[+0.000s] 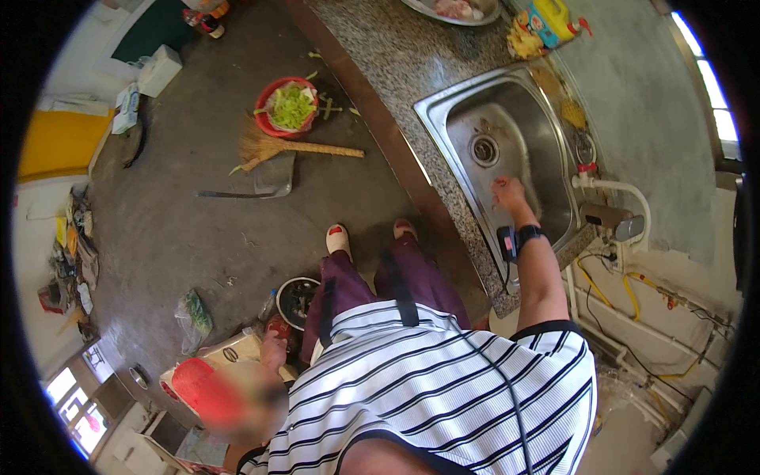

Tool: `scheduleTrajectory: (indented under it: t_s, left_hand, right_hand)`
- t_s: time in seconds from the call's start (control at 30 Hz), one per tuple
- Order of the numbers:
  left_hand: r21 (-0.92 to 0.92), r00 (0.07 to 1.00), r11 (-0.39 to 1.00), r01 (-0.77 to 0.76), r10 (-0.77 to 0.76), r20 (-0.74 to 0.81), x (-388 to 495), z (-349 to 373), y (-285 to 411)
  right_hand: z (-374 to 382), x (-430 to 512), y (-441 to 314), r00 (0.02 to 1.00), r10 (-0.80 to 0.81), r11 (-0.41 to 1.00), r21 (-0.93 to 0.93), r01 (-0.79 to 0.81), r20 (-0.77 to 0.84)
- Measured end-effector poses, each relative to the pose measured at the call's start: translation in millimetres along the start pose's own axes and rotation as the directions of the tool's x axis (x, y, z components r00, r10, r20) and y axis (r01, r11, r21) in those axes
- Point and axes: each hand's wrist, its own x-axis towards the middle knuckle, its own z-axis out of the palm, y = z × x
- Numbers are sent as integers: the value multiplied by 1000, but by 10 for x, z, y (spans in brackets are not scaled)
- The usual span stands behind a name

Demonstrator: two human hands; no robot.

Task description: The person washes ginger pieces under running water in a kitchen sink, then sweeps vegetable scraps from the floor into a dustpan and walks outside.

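Note:
My right hand (509, 193) is low over the stainless steel sink (522, 119), beside the drain (484, 151). Its fingers are bent, and whether something small is between them cannot be told. A black watch and a small black device are strapped at that wrist. At the lower left, my left hand (274, 350) is beside a red object (277, 325), partly behind a blurred patch; its grip is unclear. Close to it, near my left leg, stands a dark round bin (297, 304). A white tap pipe (623, 187) bends at the sink's right end.
A speckled stone counter (380, 47) holds a metal bowl (457, 18) of meat and a yellow pump bottle (549, 24). On the floor are a red basin (261, 110) of chopped greens, a straw broom (309, 147), a dustpan (279, 175) and a bag of greens (195, 317).

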Motion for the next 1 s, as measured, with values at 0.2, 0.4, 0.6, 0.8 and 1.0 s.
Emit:
scheduleTrajectory:
  t_s: [0.2, 0.4, 0.6, 0.8, 1.0]
  left_hand:
    - [-157, 994, 985, 66, -79, -77, -155, -102, 175]
    - [-288, 990, 950, 122, -136, -28, -349, 213, 717]
    - [-8, 997, 998, 55, -55, -47, -405, 416, 1093]
    - [-233, 988, 960, -155, 145, -62, -188, 476, 1603]
    - [-804, 903, 565, -186, 420, 86, 52, 722, 2333]
  right_hand:
    - [-90, 770, 161, 953, -298, 840, -488, 237, -50]
    - [92, 1588, 94, 928, -372, 779, -553, 295, -29]
    - [258, 1819, 144, 898, -440, 655, -675, 340, 25]
    - [-177, 1194, -85, 806, -590, 705, -513, 490, -41]
    - [-220, -608, -826, 664, -718, 614, -262, 745, 208]
